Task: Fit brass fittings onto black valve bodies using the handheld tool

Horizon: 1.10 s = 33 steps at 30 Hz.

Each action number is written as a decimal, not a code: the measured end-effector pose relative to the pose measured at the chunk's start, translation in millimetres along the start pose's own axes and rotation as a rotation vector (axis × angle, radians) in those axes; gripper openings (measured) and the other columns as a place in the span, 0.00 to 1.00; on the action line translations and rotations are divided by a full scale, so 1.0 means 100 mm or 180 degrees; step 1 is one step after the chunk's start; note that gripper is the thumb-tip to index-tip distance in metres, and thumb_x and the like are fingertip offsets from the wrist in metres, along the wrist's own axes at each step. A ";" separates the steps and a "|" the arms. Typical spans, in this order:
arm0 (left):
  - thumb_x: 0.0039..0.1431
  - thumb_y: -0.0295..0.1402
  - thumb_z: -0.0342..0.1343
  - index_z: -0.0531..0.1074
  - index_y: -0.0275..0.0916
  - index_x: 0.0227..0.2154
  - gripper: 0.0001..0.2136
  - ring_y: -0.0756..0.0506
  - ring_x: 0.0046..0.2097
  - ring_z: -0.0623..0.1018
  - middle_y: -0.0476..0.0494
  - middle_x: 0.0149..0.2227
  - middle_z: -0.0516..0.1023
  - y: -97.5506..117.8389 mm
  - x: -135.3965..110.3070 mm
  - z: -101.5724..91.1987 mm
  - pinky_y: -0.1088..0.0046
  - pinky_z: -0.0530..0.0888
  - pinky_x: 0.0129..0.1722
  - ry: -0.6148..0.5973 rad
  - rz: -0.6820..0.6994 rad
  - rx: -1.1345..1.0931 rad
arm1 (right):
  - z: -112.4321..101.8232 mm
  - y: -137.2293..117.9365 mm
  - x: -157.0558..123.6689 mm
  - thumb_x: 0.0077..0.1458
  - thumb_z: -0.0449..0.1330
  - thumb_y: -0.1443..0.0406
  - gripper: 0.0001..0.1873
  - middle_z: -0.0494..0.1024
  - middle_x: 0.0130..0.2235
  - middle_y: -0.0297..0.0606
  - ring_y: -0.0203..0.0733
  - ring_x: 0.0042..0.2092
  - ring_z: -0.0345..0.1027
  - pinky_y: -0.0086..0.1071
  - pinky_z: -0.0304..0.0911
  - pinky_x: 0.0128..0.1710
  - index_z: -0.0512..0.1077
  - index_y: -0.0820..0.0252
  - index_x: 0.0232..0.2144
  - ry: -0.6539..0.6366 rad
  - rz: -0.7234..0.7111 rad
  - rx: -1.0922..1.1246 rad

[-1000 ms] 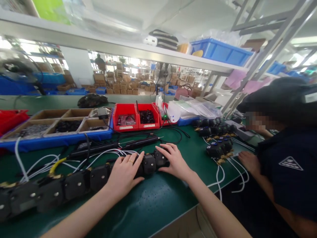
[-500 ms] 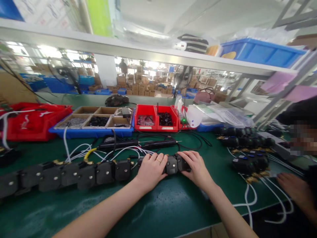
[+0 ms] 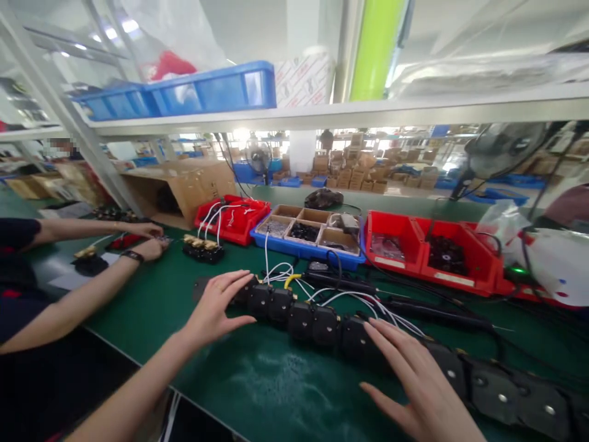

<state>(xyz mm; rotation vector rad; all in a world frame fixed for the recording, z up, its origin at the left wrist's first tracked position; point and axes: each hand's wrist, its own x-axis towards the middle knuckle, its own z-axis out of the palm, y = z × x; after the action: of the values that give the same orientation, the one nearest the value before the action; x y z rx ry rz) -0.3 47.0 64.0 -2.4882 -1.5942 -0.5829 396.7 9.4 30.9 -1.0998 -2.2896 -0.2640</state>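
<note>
A row of black block-shaped housings [image 3: 300, 321], each with a silver dot on its front face, runs across the green bench. Over the row's left end is my left hand [image 3: 212, 310], with its thumb spread away from the fingers. It partly hides the blocks there, and I cannot tell whether it touches them. My right hand [image 3: 411, 374] is farther along the row, its fingertips beside another black housing [image 3: 356, 334]. Its fingers are stretched out, the thumb apart, and nothing is between them. White cables [image 3: 276, 270] and a yellow one [image 3: 291, 280] lie behind the row.
Two black pen-shaped tools [image 3: 338, 281] lie behind the blocks. Behind them stand a blue tray [image 3: 304, 250] with compartments of small parts and red bins [image 3: 391, 264]. At left, a co-worker's hands [image 3: 150, 242] work beside black parts with brass fittings [image 3: 202, 248]. A shelf [image 3: 359, 115] spans overhead.
The view has swung left, bringing another co-worker into sight. My hands have moved from close together on the housings to wide apart along the row, with fingers more spread.
</note>
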 end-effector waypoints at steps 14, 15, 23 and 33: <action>0.57 0.35 0.60 0.68 0.46 0.55 0.22 0.40 0.49 0.72 0.41 0.54 0.72 -0.80 0.02 0.15 0.62 0.64 0.43 -0.0331 0.0310 0.0692 | 0.81 -0.53 0.77 0.39 0.75 0.65 0.46 0.72 0.51 0.41 0.47 0.47 0.65 0.38 0.58 0.45 0.62 0.56 0.59 -0.0476 0.0018 -0.0444; 0.57 0.35 0.59 0.68 0.46 0.55 0.22 0.40 0.50 0.72 0.42 0.54 0.72 -0.81 0.01 0.15 0.62 0.64 0.43 -0.0303 0.0380 0.0658 | 0.81 -0.50 0.76 0.39 0.75 0.65 0.45 0.73 0.50 0.41 0.46 0.48 0.65 0.38 0.58 0.45 0.63 0.57 0.58 -0.0449 0.0053 -0.0448; 0.54 0.43 0.61 0.66 0.44 0.58 0.28 0.38 0.51 0.72 0.40 0.53 0.73 -0.57 0.01 0.26 0.52 0.60 0.55 0.0006 0.0346 0.0535 | 0.82 -0.58 0.89 0.42 0.74 0.63 0.42 0.74 0.49 0.45 0.52 0.47 0.66 0.43 0.57 0.45 0.63 0.59 0.59 -0.0521 0.0223 -0.0535; 0.52 0.44 0.66 0.56 0.48 0.64 0.38 0.37 0.55 0.69 0.40 0.58 0.69 -0.78 -0.09 0.14 0.57 0.64 0.51 -0.0276 0.0160 0.0625 | 1.17 -1.15 1.59 0.39 0.75 0.55 0.57 0.64 0.60 0.49 0.56 0.53 0.64 0.48 0.62 0.51 0.52 0.53 0.66 -0.0906 -0.0164 -0.0151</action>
<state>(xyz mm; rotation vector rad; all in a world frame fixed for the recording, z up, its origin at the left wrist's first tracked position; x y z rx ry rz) -69.7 77.7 40.0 -2.4289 -1.5307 -0.2996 181.6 87.0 35.7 -1.1665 -2.5766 -0.1926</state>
